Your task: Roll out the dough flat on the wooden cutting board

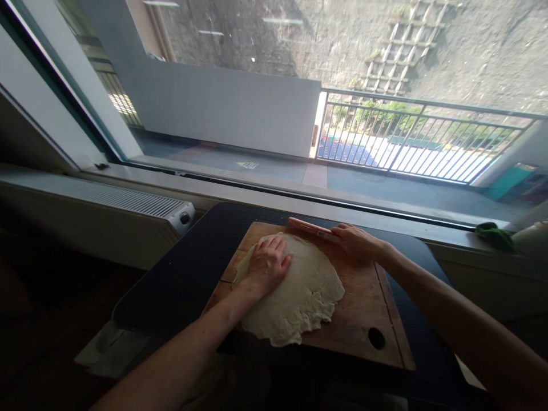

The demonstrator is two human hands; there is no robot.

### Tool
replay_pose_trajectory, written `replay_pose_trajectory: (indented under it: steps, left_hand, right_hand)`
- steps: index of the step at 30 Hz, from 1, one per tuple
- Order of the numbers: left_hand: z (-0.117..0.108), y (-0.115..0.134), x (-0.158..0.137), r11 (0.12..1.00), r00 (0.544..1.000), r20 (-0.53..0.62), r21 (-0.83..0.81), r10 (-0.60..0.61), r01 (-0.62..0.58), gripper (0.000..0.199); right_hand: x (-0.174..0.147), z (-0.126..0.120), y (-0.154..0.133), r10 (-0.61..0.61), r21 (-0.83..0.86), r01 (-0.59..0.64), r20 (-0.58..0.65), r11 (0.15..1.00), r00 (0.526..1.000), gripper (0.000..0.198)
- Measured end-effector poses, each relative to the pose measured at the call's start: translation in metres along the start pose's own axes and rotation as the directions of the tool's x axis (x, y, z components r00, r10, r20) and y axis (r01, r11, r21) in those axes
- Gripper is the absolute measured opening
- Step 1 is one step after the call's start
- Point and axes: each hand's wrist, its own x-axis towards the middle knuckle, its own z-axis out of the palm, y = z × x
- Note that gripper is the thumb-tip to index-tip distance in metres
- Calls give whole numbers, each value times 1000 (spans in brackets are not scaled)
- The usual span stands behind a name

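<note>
A wide, thin sheet of pale dough [306, 285] with a ragged front edge lies on a wooden cutting board [363, 308]. It hangs a little over the board's near side. My left hand [269, 260] rests flat on the dough's upper left part, fingers stretched out. At the board's far edge, my right hand [353, 240] has its fingers closed around one end of a slim, pinkish, stick-like tool [306, 226]. The tool points left, beyond the dough's far edge. Its exact kind is not clear, and my fingers hide the gripped end.
The board lies on a dark table [171, 285] with rounded corners. Behind it runs a window sill [265, 197] below a large window. A white radiator [107, 200] stands at the left. A green cloth-like thing [494, 235] sits on the sill at the right.
</note>
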Motion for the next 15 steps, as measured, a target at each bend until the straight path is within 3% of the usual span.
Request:
replay_pose_trajectory:
  steps: [5,9,11,15]
  left_hand:
    - [-1,-2,-1,1000,1000,-1,-11,-5,5,41]
    - [-4,3,4,1000,999,36,9,-23,22,42]
    - [-5,13,8,999,998,57,29,-36,35,42]
    - [0,39,11,995,981,168,-16,97,-96,48]
  right_hand:
    - [-48,14,-16,27,65,-23,-70,998,997,30]
    - [-83,28,-26,248,62,-242,-129,968,960,25]
    - [-97,33,-35,283,87,-274,-122,958,951,22]
    - [-116,41,-55,352,108,-339,-148,935,924,17]
